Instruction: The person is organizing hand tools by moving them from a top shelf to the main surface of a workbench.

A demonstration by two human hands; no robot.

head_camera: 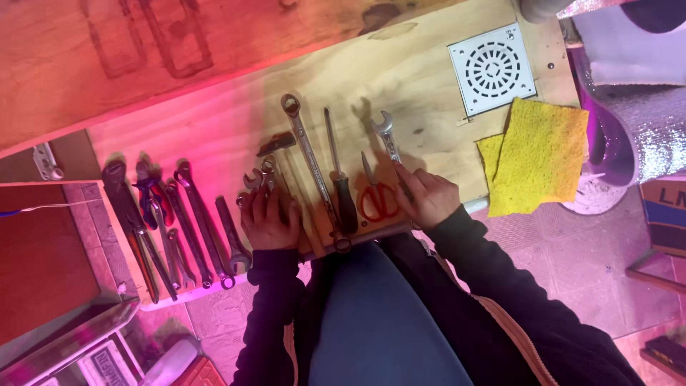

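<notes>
Your left hand (pixel 269 220) lies palm down on the plywood board (pixel 400 78), fingers loosely curled over the lower end of a small double open-end wrench (pixel 261 174); whether it grips the tool or only rests on it, you cannot tell. Your right hand (pixel 429 198) sits at the board's near edge with thumb and forefinger pinched on the lower shaft of a combination wrench (pixel 386 134), whose open jaw points away from you.

Between your hands lie four tools, side by side: one hammer (pixel 277 144) with a dark head, one long ring wrench (pixel 309 154), one screwdriver (pixel 339 171) with a black handle, and one pair of scissors (pixel 375 196) with red loops.

To your left, a second row (pixel 171 221) holds about seven more tools: wrenches, a large dark pair of pliers, and a red-handled pair. The exact count is hard to read where they overlap.

The combination wrench is slim, silvery metal, lying nearly straight up the board, just right of the scissors.

Farther right sit one white square drain grate (pixel 491 69) and two yellow sponge cloths (pixel 536 157), overlapping.
</notes>
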